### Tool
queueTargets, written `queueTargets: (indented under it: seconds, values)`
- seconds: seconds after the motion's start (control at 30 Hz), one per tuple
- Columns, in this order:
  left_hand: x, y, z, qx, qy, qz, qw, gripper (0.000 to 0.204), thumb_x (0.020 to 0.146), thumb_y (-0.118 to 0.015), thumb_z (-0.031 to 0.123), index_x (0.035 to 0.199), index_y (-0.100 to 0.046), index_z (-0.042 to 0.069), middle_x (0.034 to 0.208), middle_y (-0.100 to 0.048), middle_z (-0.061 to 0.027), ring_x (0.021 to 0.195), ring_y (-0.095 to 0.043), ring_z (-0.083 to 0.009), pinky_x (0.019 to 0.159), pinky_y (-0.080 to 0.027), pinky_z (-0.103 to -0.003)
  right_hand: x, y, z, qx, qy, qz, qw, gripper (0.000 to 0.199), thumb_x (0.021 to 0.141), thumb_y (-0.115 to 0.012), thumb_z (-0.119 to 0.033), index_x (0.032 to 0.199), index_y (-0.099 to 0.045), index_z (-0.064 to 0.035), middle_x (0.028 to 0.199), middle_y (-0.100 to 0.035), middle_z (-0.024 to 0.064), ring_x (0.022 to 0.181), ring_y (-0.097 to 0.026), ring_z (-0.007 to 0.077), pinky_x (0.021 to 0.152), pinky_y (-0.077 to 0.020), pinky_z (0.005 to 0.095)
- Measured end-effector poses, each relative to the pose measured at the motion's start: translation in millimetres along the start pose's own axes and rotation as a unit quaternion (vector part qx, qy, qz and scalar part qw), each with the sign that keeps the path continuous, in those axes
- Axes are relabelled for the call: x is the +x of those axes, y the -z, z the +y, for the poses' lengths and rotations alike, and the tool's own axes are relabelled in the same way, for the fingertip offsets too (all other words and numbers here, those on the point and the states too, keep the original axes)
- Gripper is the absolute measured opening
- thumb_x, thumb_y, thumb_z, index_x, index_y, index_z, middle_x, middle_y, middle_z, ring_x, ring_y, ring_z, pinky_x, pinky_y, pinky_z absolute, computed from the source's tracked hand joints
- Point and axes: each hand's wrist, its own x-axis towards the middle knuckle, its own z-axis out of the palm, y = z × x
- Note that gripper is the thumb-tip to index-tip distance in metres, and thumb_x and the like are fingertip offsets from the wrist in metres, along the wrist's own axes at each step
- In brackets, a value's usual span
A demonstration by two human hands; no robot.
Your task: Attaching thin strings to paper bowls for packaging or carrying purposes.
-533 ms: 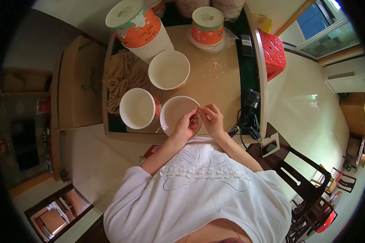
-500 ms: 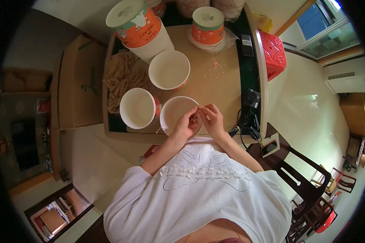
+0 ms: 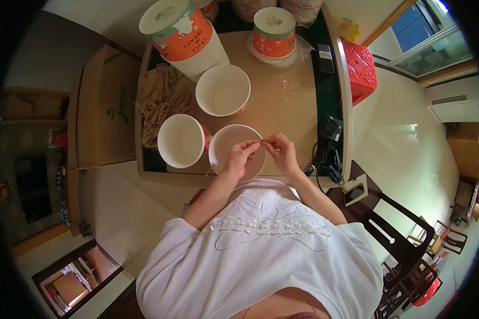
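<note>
My left hand point(image 3: 240, 158) and my right hand point(image 3: 281, 152) meet over a white paper bowl point(image 3: 226, 142) at the table's near edge. Between their pinched fingertips runs a thin tan string point(image 3: 261, 141), and a loose end of it hangs down by my left wrist. Two more white paper bowls stand close by, one to the left point(image 3: 181, 140) and one behind point(image 3: 223, 90). A heap of tan string point(image 3: 157, 101) lies on the table's left side.
A stack of orange and white paper cups point(image 3: 183, 37) and a lidded orange tub point(image 3: 273, 32) stand at the back. Small pink beads point(image 3: 283, 85) are scattered on the tabletop point(image 3: 298, 114). A cardboard box point(image 3: 104, 106) sits left, a red stool point(image 3: 361, 69) right, black cables point(image 3: 327, 154) near my right hand.
</note>
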Motion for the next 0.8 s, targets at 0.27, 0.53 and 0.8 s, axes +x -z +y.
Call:
queueTargets:
  seconds: [0.27,0.53,0.8]
  values:
    - [-7.5,-2.1,13.8,-0.026,0.048,0.006,0.999,0.012,0.084,-0.063,0.016,0.094,-0.064,0.009,0.067,-0.049,0.0075,0.057,-0.041,-0.0031,0.043,-0.025,-0.016,2.0,-4.8,-6.6,-0.032,0.016,0.008,0.999,0.005,0.078,-0.068,-0.003,0.081,-0.064,-0.0029,0.075,-0.055,0.0045,0.063,-0.052,0.0114,0.057,-0.0433,0.0246]
    - [13.5,21.5,-4.9,-0.101,0.11,-0.067,0.986,0.008,0.085,-0.062,0.016,0.093,-0.061,0.012,0.07,-0.049,0.0067,0.058,-0.042,-0.005,0.042,-0.027,-0.017,2.2,-8.6,-6.6,-0.038,0.024,0.017,0.999,0.006,0.078,-0.068,-0.004,0.082,-0.064,-0.0029,0.076,-0.055,0.006,0.063,-0.052,0.0133,0.058,-0.0437,0.0251]
    - [6.4,11.2,4.0,-0.07,0.07,-0.055,0.994,0.009,0.085,-0.061,0.016,0.093,-0.059,0.013,0.073,-0.051,0.0069,0.062,-0.048,-0.0051,0.045,-0.031,-0.017,0.9,-1.3,-19.6,-0.075,0.038,-0.03,0.996,0.011,0.08,-0.065,-0.004,0.091,-0.065,-0.004,0.079,-0.053,0.004,0.065,-0.05,0.0115,0.059,-0.0432,0.0244]
